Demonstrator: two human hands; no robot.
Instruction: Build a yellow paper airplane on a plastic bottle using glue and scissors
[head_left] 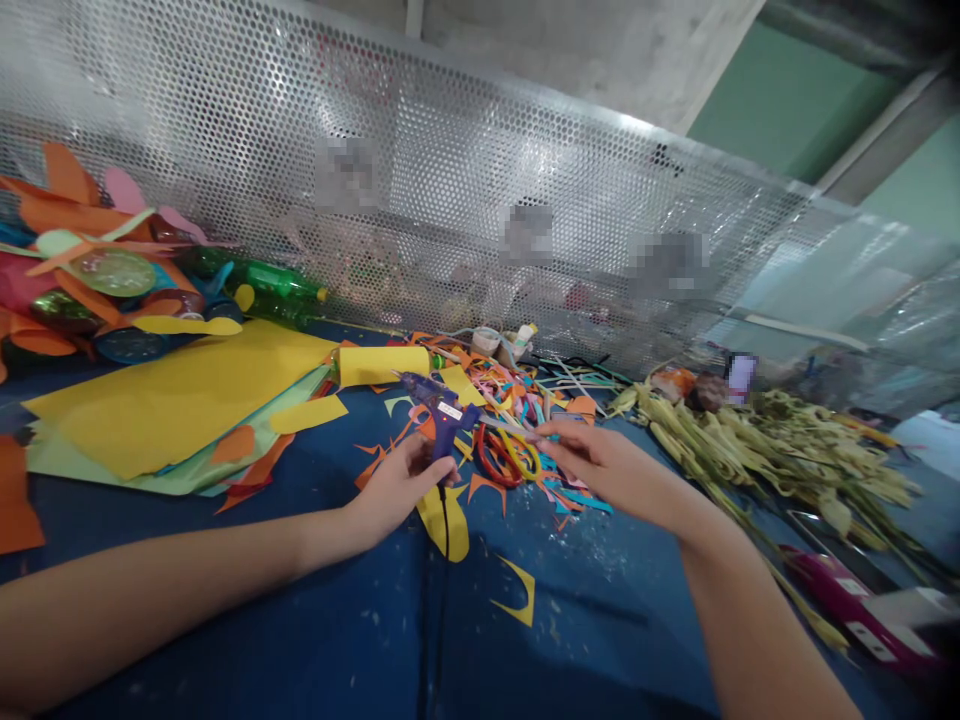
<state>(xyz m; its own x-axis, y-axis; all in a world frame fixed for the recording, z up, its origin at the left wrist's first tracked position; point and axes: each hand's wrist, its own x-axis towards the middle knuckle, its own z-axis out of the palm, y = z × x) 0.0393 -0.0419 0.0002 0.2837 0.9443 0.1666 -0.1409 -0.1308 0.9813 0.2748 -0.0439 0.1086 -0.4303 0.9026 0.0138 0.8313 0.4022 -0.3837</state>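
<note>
My left hand (405, 480) is closed around the handle of a dark blue glue gun (448, 420), whose nozzle points to the far left. A black cord hangs from its grip. At the gun's back end, my right hand (581, 450) pinches a pale, translucent glue stick (506, 430) that lines up with the gun's rear; whether it sits inside cannot be told. Just beyond the nozzle lies a green bottle wrapped in yellow paper (384, 366). Below the hands are scissors with red and yellow handles (517, 460) and a yellow paper petal shape (444, 525).
Colored paper sheets (180, 400) and bottle-and-paper planes (97, 260) lie on the left. Paper scraps (517, 385) cover the middle of the blue table (300, 640). Dried husks (780, 450) and a magenta object (855, 610) are at right. A perforated metal screen (450, 170) stands behind.
</note>
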